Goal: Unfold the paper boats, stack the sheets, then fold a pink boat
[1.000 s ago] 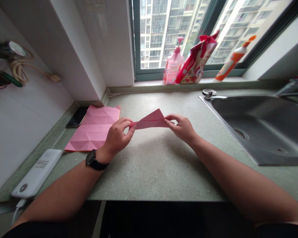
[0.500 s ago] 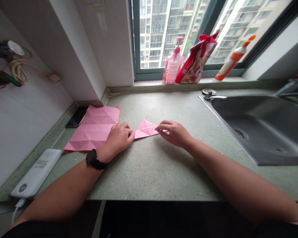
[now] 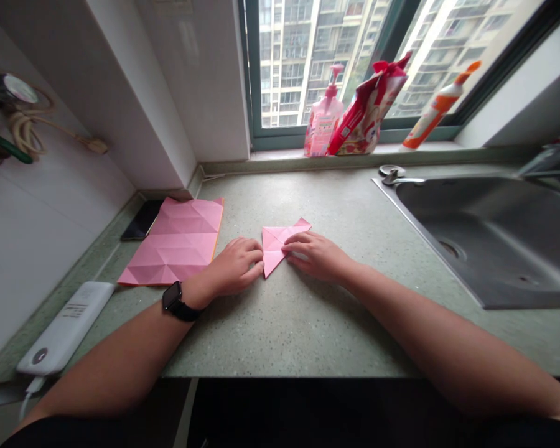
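Both forearms reach in from the lower corners and angle toward each other, wrists low over the speckled grey-green stone countertop [image 3: 303, 326]. The left hand [image 3: 236, 266], a black smartwatch [image 3: 172, 296] on its wrist, rests half curled, its fingertip side touching the paper's left edge; whether it pinches the paper cannot be told. The right hand [image 3: 315, 256] lies open and nearly flat, its front part on top of the paper and pressing it down.

Between the hands, on the counter, lies a small folded pink paper triangle [image 3: 275, 246]. One point aims toward the person and another up and to the right, toward the window, with the long axis running from near to far.

Left of the left hand lies a larger creased pink paper sheet [image 3: 172, 244], its long side running beside the wall. A black smartphone [image 3: 142, 219] sits partly beneath its far corner, and a white power bank [image 3: 65, 326] lies along the counter's left edge. To the right is a stainless steel sink [image 3: 490, 242]. On the windowsill stand a pink pump soap bottle [image 3: 324, 121], a red-and-white bag [image 3: 366, 109] and an orange-capped tube [image 3: 434, 106].
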The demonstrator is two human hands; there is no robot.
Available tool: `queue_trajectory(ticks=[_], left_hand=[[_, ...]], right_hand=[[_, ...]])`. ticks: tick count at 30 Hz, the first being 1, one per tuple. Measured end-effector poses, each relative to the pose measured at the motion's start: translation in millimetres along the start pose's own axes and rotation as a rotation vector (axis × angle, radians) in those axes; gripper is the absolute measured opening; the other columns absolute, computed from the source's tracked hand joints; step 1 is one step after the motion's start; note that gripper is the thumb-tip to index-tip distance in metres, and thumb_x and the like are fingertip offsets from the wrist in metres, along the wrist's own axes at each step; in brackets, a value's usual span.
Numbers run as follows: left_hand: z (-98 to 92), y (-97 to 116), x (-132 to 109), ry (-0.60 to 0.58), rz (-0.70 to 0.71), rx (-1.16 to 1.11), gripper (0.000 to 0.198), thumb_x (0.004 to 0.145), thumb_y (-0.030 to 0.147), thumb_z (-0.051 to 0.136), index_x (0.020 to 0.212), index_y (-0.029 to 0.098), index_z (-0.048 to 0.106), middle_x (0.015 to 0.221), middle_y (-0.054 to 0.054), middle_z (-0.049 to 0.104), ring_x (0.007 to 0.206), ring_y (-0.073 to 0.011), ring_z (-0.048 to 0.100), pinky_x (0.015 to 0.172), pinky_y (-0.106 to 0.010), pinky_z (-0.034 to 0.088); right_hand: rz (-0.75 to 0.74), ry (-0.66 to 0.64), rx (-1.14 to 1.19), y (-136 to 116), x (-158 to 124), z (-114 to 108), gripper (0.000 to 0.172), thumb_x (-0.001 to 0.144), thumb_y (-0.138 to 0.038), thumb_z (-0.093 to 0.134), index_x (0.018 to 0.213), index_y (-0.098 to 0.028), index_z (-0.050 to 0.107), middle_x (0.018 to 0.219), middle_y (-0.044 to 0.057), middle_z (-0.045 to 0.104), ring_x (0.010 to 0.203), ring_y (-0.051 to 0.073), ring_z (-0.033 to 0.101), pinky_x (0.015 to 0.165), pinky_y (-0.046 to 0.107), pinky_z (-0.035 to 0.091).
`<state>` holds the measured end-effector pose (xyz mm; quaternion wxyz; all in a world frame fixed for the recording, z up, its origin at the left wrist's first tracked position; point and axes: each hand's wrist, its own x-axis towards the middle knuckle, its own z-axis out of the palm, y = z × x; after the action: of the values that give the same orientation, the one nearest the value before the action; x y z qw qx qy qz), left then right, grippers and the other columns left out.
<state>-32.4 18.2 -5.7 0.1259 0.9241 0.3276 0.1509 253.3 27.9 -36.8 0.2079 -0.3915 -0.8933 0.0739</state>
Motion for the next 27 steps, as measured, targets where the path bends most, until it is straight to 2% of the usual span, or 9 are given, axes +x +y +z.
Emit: queue_trajectory(ticks=[3, 6, 13, 16, 19, 21, 25, 27], left_hand=[[3.4, -4, -1, 0.087, -0.039, 0.038, 0.019, 0.101, 0.019, 0.054, 0.112, 0.018, 0.069, 0.119, -0.013, 0.071, 0.114, -0.0296, 0.064, 0.106, -0.050, 0.054], [7.8, -7, -2, 0.130, -0.025, 0.045, 0.029, 0.098, 0.016, 0.060, 0.126, 0.019, 0.067, 0.131, -0.014, 0.069, 0.124, -0.0307, 0.063, 0.111, -0.051, 0.054], [12.8, -8, 1, 0.128, 0.066, 0.020, 0.008, 0.102, 0.022, 0.071, 0.109, 0.022, 0.074, 0.138, -0.011, 0.069, 0.130, -0.0298, 0.064, 0.115, -0.052, 0.053], [12.6, -5, 1, 0.144, 0.048, 0.042, 0.008, 0.100, 0.021, 0.072, 0.108, 0.021, 0.075, 0.136, -0.011, 0.071, 0.130, -0.0306, 0.064, 0.119, -0.056, 0.049], [12.6, 0, 3, 0.163, 0.028, 0.043, 0.001, 0.099, 0.020, 0.072, 0.099, 0.021, 0.072, 0.129, -0.010, 0.074, 0.126, -0.0290, 0.066, 0.123, -0.058, 0.045], [12.9, 2, 5, 0.171, 0.032, 0.023, 0.004, 0.099, 0.018, 0.071, 0.095, 0.021, 0.070, 0.125, -0.009, 0.075, 0.123, -0.0275, 0.067, 0.122, -0.056, 0.046], [13.6, 3, 7, 0.128, 0.071, -0.042, 0.005, 0.102, 0.020, 0.068, 0.096, 0.021, 0.069, 0.122, -0.010, 0.075, 0.120, -0.0272, 0.068, 0.111, -0.049, 0.055], [14.0, 2, 7, 0.102, 0.079, -0.060, 0.002, 0.103, 0.022, 0.069, 0.103, 0.021, 0.070, 0.127, -0.011, 0.074, 0.124, -0.0281, 0.067, 0.112, -0.049, 0.055]], right_hand=[[-0.008, -0.011, 0.027, 0, 0, 2, 0.024, 0.101, -0.024, 0.071, 0.123, -0.027, 0.082, 0.130, 0.009, 0.079, 0.114, 0.025, 0.076, 0.104, 0.045, 0.062], [-0.035, -0.010, 0.058, 1, 0, 3, 0.028, 0.102, -0.025, 0.069, 0.128, -0.027, 0.079, 0.136, 0.009, 0.078, 0.122, 0.025, 0.075, 0.109, 0.046, 0.062], [-0.127, 0.014, 0.066, 5, -2, 10, 0.039, 0.102, -0.027, 0.071, 0.141, -0.027, 0.073, 0.148, 0.009, 0.073, 0.144, 0.030, 0.063, 0.126, 0.057, 0.048], [-0.131, 0.041, 0.073, 1, -2, 7, 0.039, 0.101, -0.032, 0.074, 0.140, -0.029, 0.072, 0.148, 0.009, 0.073, 0.142, 0.030, 0.063, 0.122, 0.057, 0.051], [-0.165, 0.039, 0.081, -7, -1, 1, 0.028, 0.100, -0.038, 0.076, 0.127, -0.030, 0.076, 0.137, 0.008, 0.077, 0.135, 0.029, 0.066, 0.117, 0.055, 0.053], [-0.198, 0.034, 0.087, -11, 0, -1, 0.022, 0.099, -0.041, 0.078, 0.119, -0.029, 0.078, 0.128, 0.008, 0.078, 0.129, 0.029, 0.068, 0.114, 0.054, 0.055], [-0.212, 0.048, 0.086, -15, 1, 0, 0.010, 0.100, -0.034, 0.077, 0.108, -0.027, 0.078, 0.119, 0.007, 0.078, 0.116, 0.027, 0.071, 0.103, 0.048, 0.058], [-0.191, 0.060, 0.073, -13, 1, 1, 0.005, 0.101, -0.028, 0.074, 0.102, -0.027, 0.078, 0.115, 0.007, 0.078, 0.109, 0.026, 0.071, 0.097, 0.045, 0.058]])
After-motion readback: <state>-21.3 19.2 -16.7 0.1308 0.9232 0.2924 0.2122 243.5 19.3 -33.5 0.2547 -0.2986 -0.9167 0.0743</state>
